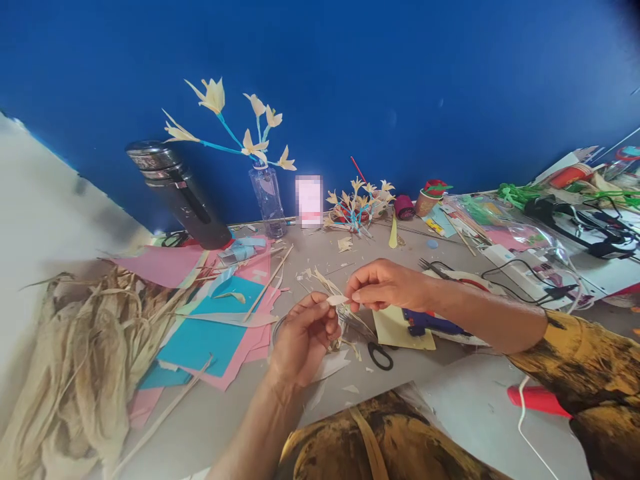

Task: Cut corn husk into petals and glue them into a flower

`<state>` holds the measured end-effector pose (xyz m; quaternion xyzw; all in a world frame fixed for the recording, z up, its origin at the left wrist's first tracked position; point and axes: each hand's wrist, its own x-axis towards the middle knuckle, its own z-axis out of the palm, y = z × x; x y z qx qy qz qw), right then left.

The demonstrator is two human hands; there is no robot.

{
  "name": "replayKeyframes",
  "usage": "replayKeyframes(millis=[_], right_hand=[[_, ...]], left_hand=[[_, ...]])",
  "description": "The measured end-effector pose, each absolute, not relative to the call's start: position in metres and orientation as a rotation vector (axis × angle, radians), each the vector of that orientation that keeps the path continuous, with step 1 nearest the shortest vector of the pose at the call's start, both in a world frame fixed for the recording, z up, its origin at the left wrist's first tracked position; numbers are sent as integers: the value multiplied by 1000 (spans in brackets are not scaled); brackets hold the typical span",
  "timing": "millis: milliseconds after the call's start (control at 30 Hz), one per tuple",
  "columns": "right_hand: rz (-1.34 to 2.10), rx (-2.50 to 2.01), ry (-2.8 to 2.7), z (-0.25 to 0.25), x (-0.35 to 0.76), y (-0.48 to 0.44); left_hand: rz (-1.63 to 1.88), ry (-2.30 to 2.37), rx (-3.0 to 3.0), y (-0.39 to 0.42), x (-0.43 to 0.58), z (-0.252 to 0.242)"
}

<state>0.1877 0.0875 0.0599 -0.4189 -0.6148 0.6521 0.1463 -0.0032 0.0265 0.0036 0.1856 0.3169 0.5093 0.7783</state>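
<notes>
My left hand [305, 337] and my right hand [385, 285] meet over the middle of the table, both pinching a small pale strip of dried husk [337, 300] between fingertips. More husk scraps and a cluster of pale petals [327, 283] lie just under the hands. Black-handled scissors [380, 355] rest on the table below my right hand. A blue glue gun [425, 323] lies on a yellow paper sheet [395, 330] under my right wrist.
A heap of dried husks [85, 360] fills the left. Pink and blue paper sheets [215, 333] lie beside it. At the back stand a black flask [180, 193], a clear bottle with husk flowers [267, 197] and a small flower bunch [357, 203]. Cables and craft supplies [550, 227] crowd the right.
</notes>
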Motion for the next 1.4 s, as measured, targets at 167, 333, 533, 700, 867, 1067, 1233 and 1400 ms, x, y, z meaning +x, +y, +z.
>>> replayKeyframes(millis=[167,333,533,700,867,1067,1233,1400], right_hand=[[1892,-1162,-1782,59,188,88],[1757,-1171,-1817,61,183,86],[1633,-1216,-1857,64,180,84],[1619,-1215,-1873,64,181,84],[1621,-1214,-1886,60,181,84],[1535,-1169,-2018,57,184,81],[551,-1003,-2299,60,186,64],[-353,-601,-2525,63,188,49]], left_hand=[[1177,738,449,25,-1,4],[1191,747,476,24,1,2],[1158,760,463,24,-1,4],[1142,782,493,23,-4,2],[1177,829,607,21,1,4],[1131,716,575,21,2,6],[1141,728,482,22,-2,6],[1100,790,493,17,3,11]])
